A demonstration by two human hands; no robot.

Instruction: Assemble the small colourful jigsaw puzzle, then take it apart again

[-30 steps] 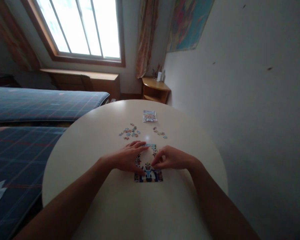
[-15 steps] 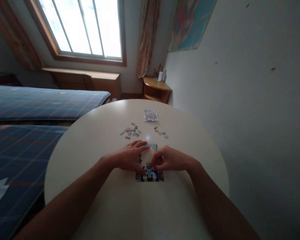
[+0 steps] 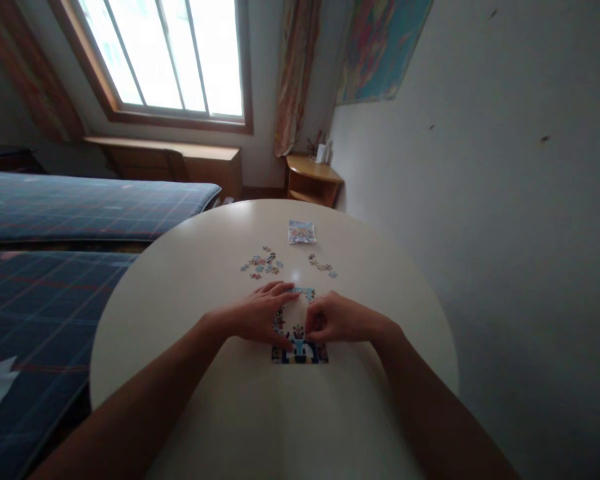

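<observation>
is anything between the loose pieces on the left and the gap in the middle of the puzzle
Yes, the left hand: its fingers reach over the upper left of the puzzle, between the left pile of pieces and the gap.

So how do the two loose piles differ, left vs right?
The left pile has clearly more pieces than the right pile. The left pile is a broad clump; the right pile is a thin slanting string. Both lie on the table, between the packet and the part-built puzzle.
</observation>
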